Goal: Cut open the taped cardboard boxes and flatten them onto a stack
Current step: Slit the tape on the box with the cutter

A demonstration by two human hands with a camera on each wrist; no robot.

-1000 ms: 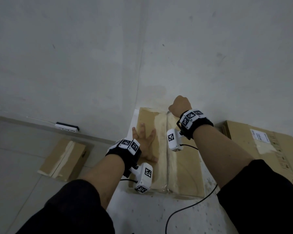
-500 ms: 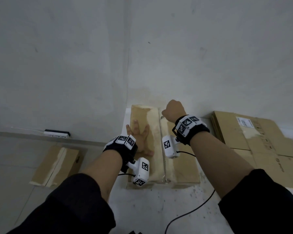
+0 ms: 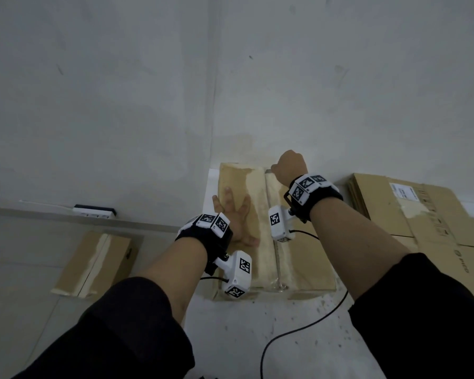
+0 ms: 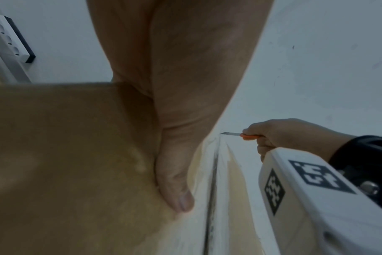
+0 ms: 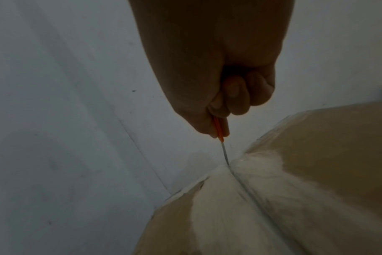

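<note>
**Blade set at far end of tape seam**

My left hand (image 3: 231, 214) lies flat, fingers spread, pinning the brown taped cardboard box (image 3: 241, 187) on the floor. My right hand (image 3: 289, 166) has its grip clamped on the orange-handled utility knife (image 4: 240, 135), tip at the seam's far end. Next: draw steadily toward me, I judge.

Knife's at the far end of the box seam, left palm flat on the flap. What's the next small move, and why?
Probably draw the knife back toward the body along the taped seam. The right hand grips it with the blade tip at the seam's far end by the wall, the tape nearer looks uncut, and the left hand presses the box beside the seam, off the blade's path.
</note>
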